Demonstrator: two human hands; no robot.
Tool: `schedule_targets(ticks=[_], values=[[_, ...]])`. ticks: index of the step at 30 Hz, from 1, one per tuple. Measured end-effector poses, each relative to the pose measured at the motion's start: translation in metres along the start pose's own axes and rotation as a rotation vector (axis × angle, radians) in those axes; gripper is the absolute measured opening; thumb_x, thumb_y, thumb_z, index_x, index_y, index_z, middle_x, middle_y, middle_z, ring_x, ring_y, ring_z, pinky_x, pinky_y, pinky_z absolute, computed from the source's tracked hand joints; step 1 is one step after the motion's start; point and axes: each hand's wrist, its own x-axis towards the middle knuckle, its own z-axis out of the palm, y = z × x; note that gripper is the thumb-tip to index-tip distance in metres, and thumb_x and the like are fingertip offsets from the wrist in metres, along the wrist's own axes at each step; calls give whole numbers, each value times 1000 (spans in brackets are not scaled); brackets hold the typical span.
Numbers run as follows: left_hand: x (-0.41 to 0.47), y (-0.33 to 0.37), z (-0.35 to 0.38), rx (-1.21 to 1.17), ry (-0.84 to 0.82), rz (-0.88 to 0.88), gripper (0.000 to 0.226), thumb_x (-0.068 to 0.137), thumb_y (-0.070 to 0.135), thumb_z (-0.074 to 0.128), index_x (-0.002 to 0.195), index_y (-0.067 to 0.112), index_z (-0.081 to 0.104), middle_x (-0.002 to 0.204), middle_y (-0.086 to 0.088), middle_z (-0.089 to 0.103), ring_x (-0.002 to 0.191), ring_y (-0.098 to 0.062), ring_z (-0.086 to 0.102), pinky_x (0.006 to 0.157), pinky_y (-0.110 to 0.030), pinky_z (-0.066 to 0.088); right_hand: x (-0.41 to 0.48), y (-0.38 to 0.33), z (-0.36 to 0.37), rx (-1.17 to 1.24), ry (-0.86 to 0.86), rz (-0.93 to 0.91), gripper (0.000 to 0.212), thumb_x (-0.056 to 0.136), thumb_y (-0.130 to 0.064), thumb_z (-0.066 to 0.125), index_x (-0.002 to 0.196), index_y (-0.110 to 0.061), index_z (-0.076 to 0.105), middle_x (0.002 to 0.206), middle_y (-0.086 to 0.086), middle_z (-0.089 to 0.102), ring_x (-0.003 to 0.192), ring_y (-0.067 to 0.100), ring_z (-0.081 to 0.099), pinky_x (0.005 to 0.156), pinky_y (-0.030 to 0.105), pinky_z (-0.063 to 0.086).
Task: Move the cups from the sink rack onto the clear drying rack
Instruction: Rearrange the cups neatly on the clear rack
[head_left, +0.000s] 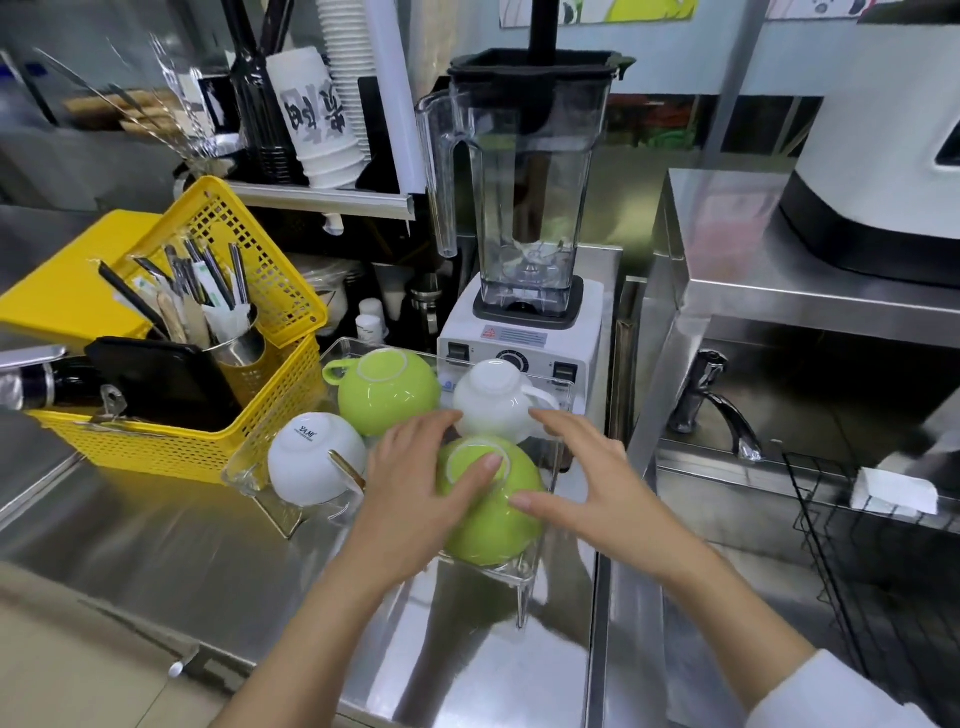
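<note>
A glossy green cup (488, 512) sits upside down at the near right corner of the clear drying rack (524, 574), beside three other inverted cups. The left hand (415, 486) lies on its base and left side, the right hand (587, 478) touches its right side; both hands' fingers (485, 467) are spread apart, not clamped.

- A café or drinks-shop back kitchen.
- Stainless steel table (156, 545) and steel sink with a tap (719, 410).
- Commercial blender (524, 208).
- Stacked paper cups (322, 119) on a shelf.
- Yellow basket (208, 364) of cutlery and straws.
</note>
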Motion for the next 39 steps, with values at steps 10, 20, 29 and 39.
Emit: schedule_targets(ticks=[10, 20, 29, 39], values=[[32, 14, -25, -98, 36, 50, 49, 80, 48, 43, 122, 25, 53, 118, 16, 50, 113, 0, 41, 92, -16, 27, 30, 26, -34, 31, 300, 30, 12, 80, -13, 66, 91, -15, 71, 83, -6, 58, 74, 10, 55, 66, 7, 37], [79, -7, -11, 155, -308, 232, 55, 89, 57, 28, 133, 27, 43, 147, 12, 37, 139, -1, 18, 112, -21, 1, 61, 25, -21, -118, 225, 191, 32, 80, -25, 67, 108, -10, 66, 88, -3, 46, 85, 15, 43, 77, 26, 31], [86, -26, -4, 121, -382, 326, 66, 80, 67, 28, 135, 32, 40, 148, 18, 32, 131, 12, 16, 111, -17, 6, 60, 24, -11, -170, 225, 236, 21, 81, -23, 66, 99, -13, 69, 98, 3, 58, 100, 22, 51, 95, 46, 36], [91, -33, -7, 71, -443, 335, 71, 75, 75, 27, 134, 36, 39, 148, 22, 30, 136, 6, 18, 116, -31, 19, 61, 23, -9, -259, 268, 272, 15, 79, -26, 66, 89, -15, 69, 91, -8, 56, 98, 17, 47, 79, 30, 21]])
